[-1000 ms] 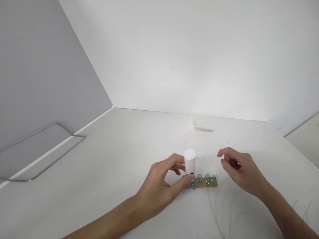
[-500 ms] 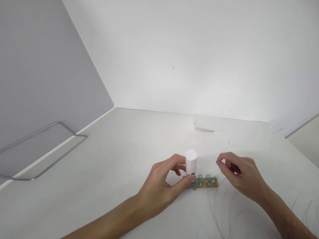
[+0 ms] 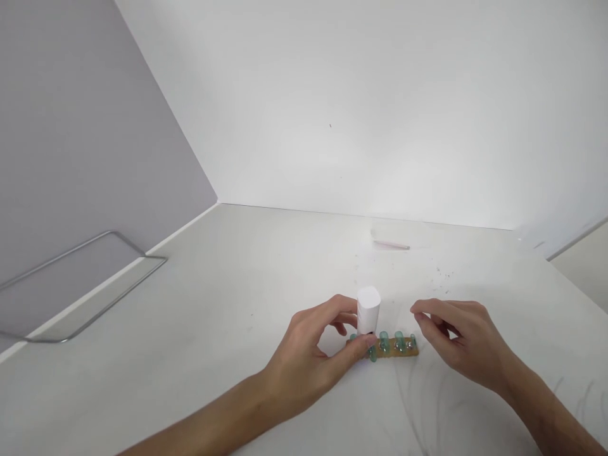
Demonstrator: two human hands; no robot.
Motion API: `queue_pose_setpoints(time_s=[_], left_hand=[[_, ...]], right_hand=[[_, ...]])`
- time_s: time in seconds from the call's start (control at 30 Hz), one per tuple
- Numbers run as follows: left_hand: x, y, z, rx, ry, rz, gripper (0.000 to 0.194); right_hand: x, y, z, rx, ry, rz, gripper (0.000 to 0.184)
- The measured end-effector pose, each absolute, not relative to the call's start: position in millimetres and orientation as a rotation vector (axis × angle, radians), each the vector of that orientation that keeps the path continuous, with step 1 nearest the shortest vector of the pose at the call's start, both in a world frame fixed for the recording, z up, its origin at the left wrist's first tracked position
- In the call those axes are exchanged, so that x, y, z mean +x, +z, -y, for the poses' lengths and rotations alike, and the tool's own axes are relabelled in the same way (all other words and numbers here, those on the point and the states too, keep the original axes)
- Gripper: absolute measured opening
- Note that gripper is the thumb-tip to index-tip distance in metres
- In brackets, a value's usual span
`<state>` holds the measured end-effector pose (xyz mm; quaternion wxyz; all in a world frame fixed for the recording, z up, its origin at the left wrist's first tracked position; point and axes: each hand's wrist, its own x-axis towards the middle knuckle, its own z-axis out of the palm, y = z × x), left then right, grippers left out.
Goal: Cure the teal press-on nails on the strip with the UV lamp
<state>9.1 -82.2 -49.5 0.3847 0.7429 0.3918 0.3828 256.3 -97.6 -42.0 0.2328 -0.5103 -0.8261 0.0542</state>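
My left hand is closed round a small white handheld lamp, standing upright with its flat end up. The thumb presses low on its front, and a faint violet glow shows by the thumb. Directly beneath is a tan strip bearing several translucent green artificial nails with shiny silver beads. Lamp and thumb cover the left part of the strip. To the right of the strip, my right hand hovers with thumb and index finger pinched together and the other fingers curled; nothing shows between them.
A thin pinkish stick lies towards the back of the white table. Dark specks are scattered to its right. A bent metal rod reaches over the left edge. White and grey panels enclose the back and left.
The lamp, strip and left hand appear slightly further right. My right hand has tilted a little, its fingertips lower. The left hand keeps its hold on the lamp.
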Motion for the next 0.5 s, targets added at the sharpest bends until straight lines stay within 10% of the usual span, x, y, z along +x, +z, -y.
queue_pose_setpoints(time_s=[0.5], left_hand=[[7.4, -57.0, 82.6, 1.982, 1.031, -0.967, 0.007]], right_hand=[[255.3, -43.0, 96.3, -1.282, 0.11, 2.239, 0.019]])
